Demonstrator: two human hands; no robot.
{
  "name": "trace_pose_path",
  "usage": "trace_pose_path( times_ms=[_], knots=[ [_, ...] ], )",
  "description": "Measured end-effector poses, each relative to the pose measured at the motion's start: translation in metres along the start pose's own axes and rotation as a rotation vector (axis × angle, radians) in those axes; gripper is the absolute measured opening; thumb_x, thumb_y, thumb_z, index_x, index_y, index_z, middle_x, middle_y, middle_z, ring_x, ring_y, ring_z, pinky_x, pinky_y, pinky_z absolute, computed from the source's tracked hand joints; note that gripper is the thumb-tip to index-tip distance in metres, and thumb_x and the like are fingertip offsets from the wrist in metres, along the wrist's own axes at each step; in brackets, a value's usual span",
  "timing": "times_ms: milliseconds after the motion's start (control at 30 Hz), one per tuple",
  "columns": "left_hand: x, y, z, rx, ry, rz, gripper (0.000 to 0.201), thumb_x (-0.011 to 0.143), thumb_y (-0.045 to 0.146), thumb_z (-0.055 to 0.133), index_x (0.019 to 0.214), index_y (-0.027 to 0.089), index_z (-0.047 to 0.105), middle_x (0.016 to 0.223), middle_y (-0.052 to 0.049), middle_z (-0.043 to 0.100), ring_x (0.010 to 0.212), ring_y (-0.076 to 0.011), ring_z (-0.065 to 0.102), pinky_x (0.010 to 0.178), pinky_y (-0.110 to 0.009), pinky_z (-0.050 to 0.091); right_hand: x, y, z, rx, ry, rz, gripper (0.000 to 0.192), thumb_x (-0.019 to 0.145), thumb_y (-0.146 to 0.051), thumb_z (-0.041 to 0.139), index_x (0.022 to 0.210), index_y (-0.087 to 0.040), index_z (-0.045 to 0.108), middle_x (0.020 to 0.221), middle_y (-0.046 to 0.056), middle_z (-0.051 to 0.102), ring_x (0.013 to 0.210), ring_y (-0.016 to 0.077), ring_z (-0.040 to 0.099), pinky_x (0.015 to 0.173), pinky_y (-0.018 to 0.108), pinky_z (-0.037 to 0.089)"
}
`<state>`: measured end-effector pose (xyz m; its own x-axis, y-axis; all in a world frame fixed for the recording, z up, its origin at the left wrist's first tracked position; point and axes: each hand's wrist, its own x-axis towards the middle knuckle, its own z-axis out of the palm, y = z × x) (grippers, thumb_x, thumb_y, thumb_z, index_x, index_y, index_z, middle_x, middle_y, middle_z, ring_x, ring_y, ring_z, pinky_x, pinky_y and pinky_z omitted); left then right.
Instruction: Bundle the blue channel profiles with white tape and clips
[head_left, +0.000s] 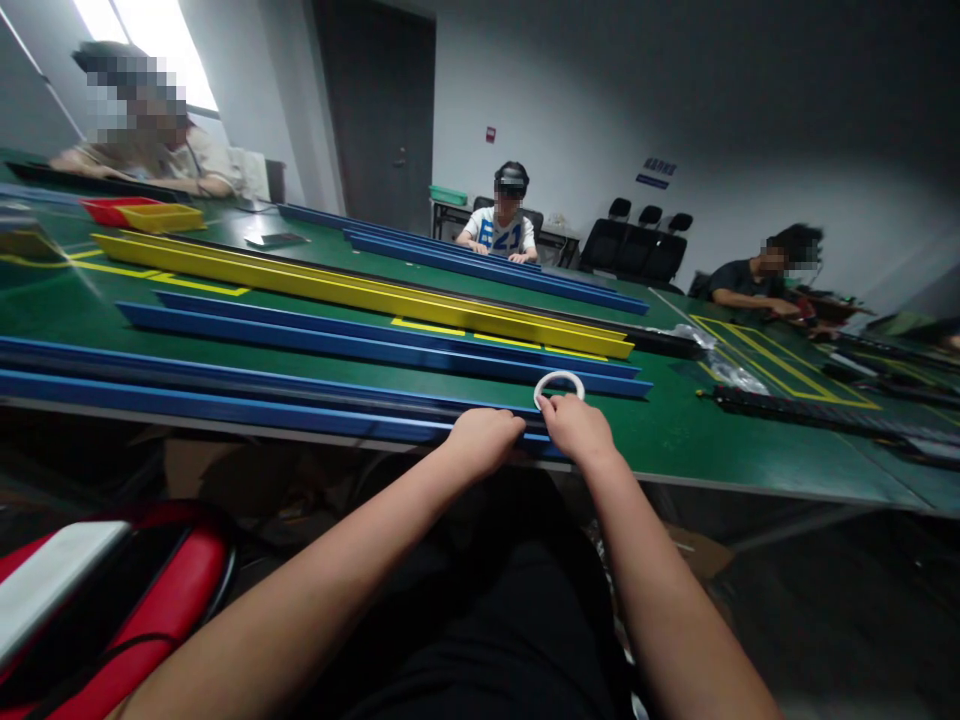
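Observation:
At the near table edge lies a long blue channel rail (247, 405) with a dark strip along its inside. My left hand (487, 440) is closed over this rail near its right end; its fingertips and what they grip are hidden. Close beside it, my right hand (579, 430) is closed on a white ring (560, 376) that looks like a roll of tape. The ring stands up above the thumb and fingers, over the rail's right end. Just beyond the hands lies another pair of blue rails (390, 345).
A yellow rail (360, 290) and farther blue rails (495, 262) cross the green table (645, 440). Red (112, 210) and yellow trays (161, 218) stand at left, black strips (795, 408) at right. Several people sit around. A red chair (180, 590) is at lower left.

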<state>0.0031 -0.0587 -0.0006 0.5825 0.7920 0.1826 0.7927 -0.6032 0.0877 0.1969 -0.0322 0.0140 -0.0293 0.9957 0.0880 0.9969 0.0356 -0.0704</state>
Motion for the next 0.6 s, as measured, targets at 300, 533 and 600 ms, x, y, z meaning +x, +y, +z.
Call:
trace_pose_path(
  times_ms=[300,533,600],
  knots=[
    [-0.029,-0.047,-0.018,0.071,-0.092,-0.132,0.044,0.074,0.064,0.061,0.082,0.022,0.069,0.085,-0.009,0.072,0.081,-0.0251,0.068,0.068,-0.030,0.048,-0.006,-0.002,0.001,-0.039,0.056,0.015,0.061,0.097,-0.054,0.017,0.095,-0.022,0.069,0.102,0.011,0.066,0.086,0.0237,0.064,0.079,0.035,0.045],
    [-0.046,-0.060,-0.018,0.103,-0.043,-0.159,0.042,0.079,0.063,0.057,0.081,0.022,0.067,0.086,-0.008,0.071,0.083,-0.0229,0.067,0.069,-0.029,0.046,-0.010,-0.004,0.002,-0.055,0.092,0.042,0.059,0.098,-0.049,0.018,0.091,-0.021,0.069,0.100,0.011,0.066,0.085,0.0235,0.064,0.078,0.034,0.045],
    [-0.047,-0.057,-0.016,0.111,-0.004,-0.139,0.038,0.081,0.059,0.057,0.082,0.022,0.066,0.089,-0.008,0.071,0.086,-0.0230,0.067,0.071,-0.030,0.046,-0.011,-0.004,0.002,-0.058,0.101,0.034,0.058,0.098,-0.048,0.018,0.091,-0.022,0.069,0.100,0.010,0.066,0.084,0.0232,0.064,0.078,0.034,0.045]
  ],
)
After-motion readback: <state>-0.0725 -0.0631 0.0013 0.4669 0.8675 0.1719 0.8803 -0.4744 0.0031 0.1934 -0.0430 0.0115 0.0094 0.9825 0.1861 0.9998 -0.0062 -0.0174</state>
